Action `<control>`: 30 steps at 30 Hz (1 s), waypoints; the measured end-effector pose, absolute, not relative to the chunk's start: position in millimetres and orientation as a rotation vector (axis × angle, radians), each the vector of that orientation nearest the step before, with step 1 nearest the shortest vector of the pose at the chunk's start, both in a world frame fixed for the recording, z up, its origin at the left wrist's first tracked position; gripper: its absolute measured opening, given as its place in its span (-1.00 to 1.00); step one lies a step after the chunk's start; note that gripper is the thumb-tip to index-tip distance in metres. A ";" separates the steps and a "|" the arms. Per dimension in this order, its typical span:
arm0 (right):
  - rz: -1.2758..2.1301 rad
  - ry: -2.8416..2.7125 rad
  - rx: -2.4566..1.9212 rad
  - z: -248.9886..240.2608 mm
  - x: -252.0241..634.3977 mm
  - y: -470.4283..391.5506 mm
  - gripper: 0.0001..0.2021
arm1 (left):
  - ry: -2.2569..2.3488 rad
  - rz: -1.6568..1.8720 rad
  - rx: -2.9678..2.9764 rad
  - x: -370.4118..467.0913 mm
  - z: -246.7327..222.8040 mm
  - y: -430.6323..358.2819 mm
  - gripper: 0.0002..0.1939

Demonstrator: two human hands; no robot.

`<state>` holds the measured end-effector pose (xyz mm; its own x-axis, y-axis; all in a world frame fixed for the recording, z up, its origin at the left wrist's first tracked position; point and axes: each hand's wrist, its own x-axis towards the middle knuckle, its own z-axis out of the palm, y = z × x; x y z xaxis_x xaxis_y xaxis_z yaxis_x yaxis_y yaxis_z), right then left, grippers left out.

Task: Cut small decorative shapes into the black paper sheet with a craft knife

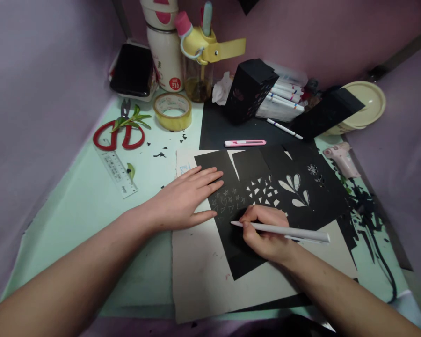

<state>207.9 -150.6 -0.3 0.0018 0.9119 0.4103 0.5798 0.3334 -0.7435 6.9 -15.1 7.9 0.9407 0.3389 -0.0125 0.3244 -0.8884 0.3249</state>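
Observation:
My right hand (266,229) grips a white pen (294,231), its tip on or just above a sheet of black paper (238,257). Small outlined shapes, some like stars and triangles, are drawn on the paper left of the pen. To their right, cut-out openings form scattered bits, leaves and a small flower. My left hand (189,199) lies flat with fingers spread, its fingertips on the paper's left edge. Beneath the black paper is a pale grey board (196,281). A pink craft knife (245,143) lies beyond the paper.
Red-handled scissors (104,135), a clear ruler (117,171) and a yellow tape roll (173,119) lie left. Bottles, a black box (249,89) and white markers (284,96) stand behind. A pink glue gun (343,158), its cord and black scraps lie right.

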 end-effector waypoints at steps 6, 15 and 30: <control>0.447 -1.713 -1.343 0.6 207.0 -149.6 -0.84 | 0.494 0.066 2.763 6.8 8.6 -14.7 -0.32; 0.456 -1.723 -1.332 1.4 206.0 -148.5 -0.84 | 0.530 0.110 2.760 9.1 4.4 -18.3 -0.25; 0.409 -1.636 -1.417 1.8 206.6 -150.0 -0.82 | 0.598 0.140 2.750 13.9 2.9 -24.1 -0.24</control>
<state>206.6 -150.0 1.8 0.0681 0.9099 0.4092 0.6103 0.2865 -0.7385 13.9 -24.1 2.9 0.9076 0.4191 0.0267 0.3875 -0.8604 0.3310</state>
